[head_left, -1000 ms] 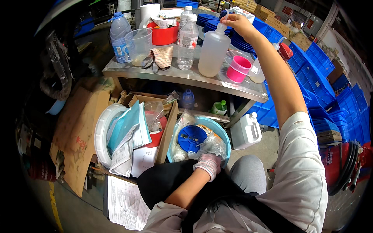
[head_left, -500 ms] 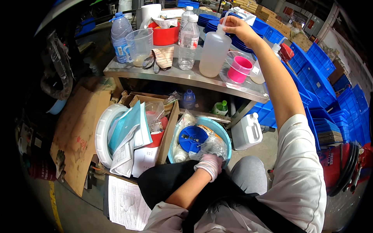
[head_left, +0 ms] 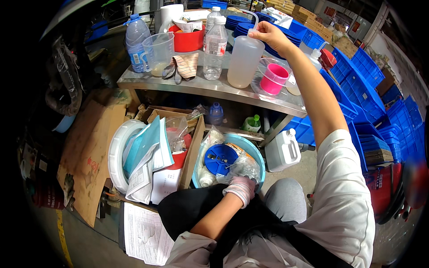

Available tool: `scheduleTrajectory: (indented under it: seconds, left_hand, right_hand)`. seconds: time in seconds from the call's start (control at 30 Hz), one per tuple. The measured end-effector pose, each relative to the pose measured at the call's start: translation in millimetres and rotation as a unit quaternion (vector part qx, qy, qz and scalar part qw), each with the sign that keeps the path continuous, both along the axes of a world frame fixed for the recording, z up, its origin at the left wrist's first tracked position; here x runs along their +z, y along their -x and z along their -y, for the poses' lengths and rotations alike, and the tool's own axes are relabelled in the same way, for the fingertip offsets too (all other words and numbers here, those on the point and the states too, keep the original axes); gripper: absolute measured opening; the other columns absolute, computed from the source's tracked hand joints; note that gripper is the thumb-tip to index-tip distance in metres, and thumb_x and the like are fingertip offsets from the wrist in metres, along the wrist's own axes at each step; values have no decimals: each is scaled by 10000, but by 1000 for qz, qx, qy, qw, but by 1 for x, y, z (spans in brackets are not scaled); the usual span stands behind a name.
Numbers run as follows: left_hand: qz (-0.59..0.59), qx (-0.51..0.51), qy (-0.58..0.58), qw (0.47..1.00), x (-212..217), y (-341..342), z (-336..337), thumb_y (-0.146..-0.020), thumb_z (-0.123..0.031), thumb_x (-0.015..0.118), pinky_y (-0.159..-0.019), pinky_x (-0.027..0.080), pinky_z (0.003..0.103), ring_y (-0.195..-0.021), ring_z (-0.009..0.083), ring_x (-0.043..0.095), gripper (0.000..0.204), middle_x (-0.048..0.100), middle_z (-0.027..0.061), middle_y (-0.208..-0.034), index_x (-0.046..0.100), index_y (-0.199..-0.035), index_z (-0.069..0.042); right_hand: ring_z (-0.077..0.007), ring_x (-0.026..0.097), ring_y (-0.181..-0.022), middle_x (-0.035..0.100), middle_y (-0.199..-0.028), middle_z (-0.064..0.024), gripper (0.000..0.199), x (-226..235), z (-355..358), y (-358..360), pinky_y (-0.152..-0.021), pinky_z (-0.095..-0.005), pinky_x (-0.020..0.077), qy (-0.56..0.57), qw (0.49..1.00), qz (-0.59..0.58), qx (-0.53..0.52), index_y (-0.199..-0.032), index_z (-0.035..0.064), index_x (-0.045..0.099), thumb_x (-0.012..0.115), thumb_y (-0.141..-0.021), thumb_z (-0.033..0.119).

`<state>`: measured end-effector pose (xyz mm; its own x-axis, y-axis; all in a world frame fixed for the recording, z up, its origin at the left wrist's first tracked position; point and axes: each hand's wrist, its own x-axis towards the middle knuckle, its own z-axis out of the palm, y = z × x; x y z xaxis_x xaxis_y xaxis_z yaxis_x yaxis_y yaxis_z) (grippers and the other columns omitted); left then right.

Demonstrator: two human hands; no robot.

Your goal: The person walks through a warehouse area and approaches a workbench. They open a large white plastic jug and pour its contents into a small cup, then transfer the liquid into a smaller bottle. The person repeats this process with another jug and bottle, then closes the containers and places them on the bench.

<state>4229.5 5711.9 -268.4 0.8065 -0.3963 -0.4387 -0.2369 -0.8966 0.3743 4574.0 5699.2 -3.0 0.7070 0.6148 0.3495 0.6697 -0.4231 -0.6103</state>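
My bare right hand (head_left: 271, 36) pinches the cap at the top of a translucent squeeze bottle (head_left: 245, 62) with a thin bent spout, standing on the metal table. Pale liquid appears to be inside it. My left hand (head_left: 241, 187), in a pale striped glove, lies low against the black apron (head_left: 190, 207), beside the rim of a light-blue basin (head_left: 261, 163); its fingers are mostly hidden. Right of the bottle, a pink cup (head_left: 274, 79) sits within a clear container. To its left stand a clear water bottle (head_left: 215, 51) and a striped glove (head_left: 185, 65).
A clear measuring jug (head_left: 159, 51), a large blue-tinted bottle (head_left: 136, 42) and a red tub (head_left: 187, 41) share the metal table (head_left: 196, 90). Below are a cardboard box (head_left: 193, 154) with papers and a white jerrycan (head_left: 283, 151). Blue crates (head_left: 364, 94) are piled at right.
The squeeze bottle's spout has turned and its tip now points left. My right hand has shifted slightly down at the cap. My left hand stays put.
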Motion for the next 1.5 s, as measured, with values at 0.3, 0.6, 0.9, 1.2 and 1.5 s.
scheduleTrajectory:
  seconds: [0.3,0.6,0.9,1.2,1.5]
  left_hand:
    - [10,10,7,1000,-9,3,-2,-822,-265,612,-824,519,450,-994,328,652,321,677,157,-1069,661,-1085,-88]
    - [9,15,19,1000,-18,3,-6,-841,-303,586,-814,515,461,-955,354,646,347,676,169,-1017,616,-1112,-88]
    - [7,13,21,1000,-10,2,-9,-840,-302,590,-827,512,454,-958,351,646,346,678,167,-1009,615,-1108,-85]
    - [15,-5,3,1000,-5,2,-4,-838,-285,601,-825,524,433,-1000,308,653,319,680,148,-1066,669,-1076,-83]
    - [24,-9,13,1000,-14,6,-3,-830,-324,606,-831,509,433,-962,339,640,388,663,176,-1012,601,-1133,-82]
  right_hand:
    - [-152,592,-839,621,-961,-39,438,-27,-23,26,-706,-287,488,-233,961,-151,-4,-1129,76,584,689,-848,395]
    - [-196,581,-956,597,-1068,-111,510,-40,-23,26,-822,-317,469,-287,954,-83,-30,-1080,12,612,739,-784,407]
    - [-122,555,-970,617,-1063,-42,380,-57,-31,16,-855,-262,429,-355,935,-18,-14,-1193,46,580,622,-913,299]
    - [-186,593,-883,645,-1023,-120,464,-60,-41,10,-770,-310,471,-299,935,129,-143,-1119,30,625,673,-848,403]
    - [-153,560,-849,626,-952,-88,479,-65,-49,4,-739,-280,454,-315,931,119,-145,-1093,13,614,706,-823,397]
